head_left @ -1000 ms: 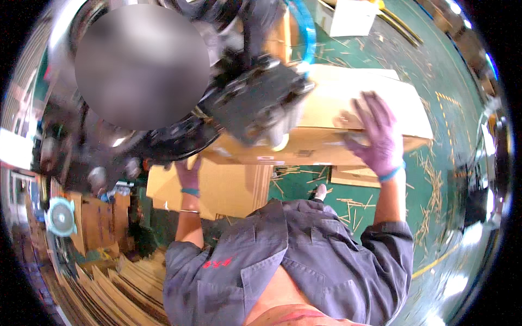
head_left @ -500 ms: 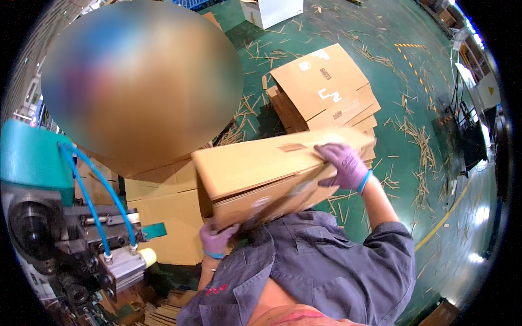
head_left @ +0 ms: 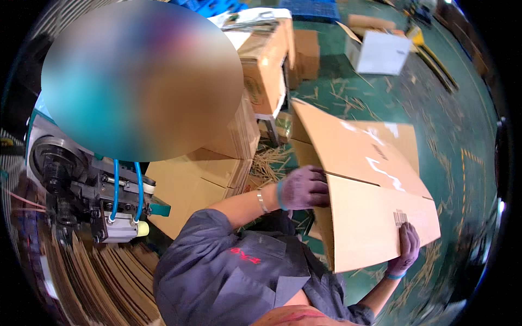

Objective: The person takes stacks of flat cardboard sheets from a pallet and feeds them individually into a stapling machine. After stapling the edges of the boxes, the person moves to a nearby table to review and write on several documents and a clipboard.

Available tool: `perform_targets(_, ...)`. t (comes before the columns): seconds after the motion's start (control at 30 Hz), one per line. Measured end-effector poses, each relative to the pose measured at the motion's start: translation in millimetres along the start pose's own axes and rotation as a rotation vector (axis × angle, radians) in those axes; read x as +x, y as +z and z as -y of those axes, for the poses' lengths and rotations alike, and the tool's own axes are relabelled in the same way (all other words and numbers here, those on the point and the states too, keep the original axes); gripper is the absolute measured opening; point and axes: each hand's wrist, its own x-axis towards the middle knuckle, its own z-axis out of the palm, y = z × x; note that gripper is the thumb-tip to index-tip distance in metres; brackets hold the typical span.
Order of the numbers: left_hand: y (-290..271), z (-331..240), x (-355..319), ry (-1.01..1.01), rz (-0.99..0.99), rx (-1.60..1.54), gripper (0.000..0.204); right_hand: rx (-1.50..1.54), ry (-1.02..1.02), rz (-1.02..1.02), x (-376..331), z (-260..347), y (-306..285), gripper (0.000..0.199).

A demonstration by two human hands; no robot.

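A flattened brown cardboard carton (head_left: 359,223), with white tape marks and a printed label, stands tilted to the right of my body. My left hand (head_left: 304,188), in a purple glove, is closed round its left edge, the fingertips going in behind the front panel. At the near right edge, my right hand (head_left: 406,250) grips the carton with its fingers bent over the face; its thumb is hidden. Another brown cardboard panel (head_left: 402,138) shows behind the held carton, and I cannot tell whether they are joined.
At left stands a machine with a grey metal cylinder (head_left: 119,228) and blue hoses. Below it are upright cardboard sheets (head_left: 103,282). Folded cartons (head_left: 190,179) lie beside the machine. A white box (head_left: 383,51) stands far right, and cardboard scraps (head_left: 272,161) litter the green floor.
My hands have moved right, from a folded carton across my chest to the tape-marked carton. My left arm now reaches across my body. The view has shifted.
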Motion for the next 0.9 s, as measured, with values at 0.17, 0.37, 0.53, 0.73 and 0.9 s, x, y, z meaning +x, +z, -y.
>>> perform_targets(0.17, 90, 69, -69, -0.078, 1.02, 0.22, 0.023, -0.335, 0.124, 0.334, -41, -53, 157, 0.035)
perform_targets(0.37, 67, 193, -118, -0.318, 0.406, 0.068, 0.027, -0.018, 0.368, 1.16, -86, -102, 321, 0.041)
perform_targets(0.53, -29, 281, -98, -0.467, 0.28, 0.225, 0.032, 0.369, 0.346, 1.352, 28, -93, 439, 0.047)
perform_targets(0.73, -98, 334, -60, -0.591, -0.003, 0.287, 0.035, 0.507, 0.299, 1.052, 263, -46, 516, 0.039)
perform_targets(0.9, -123, 376, -50, -0.644, -0.078, 0.457, 0.04, 0.363, 0.063, 1.254, 373, -63, 576, 0.035)
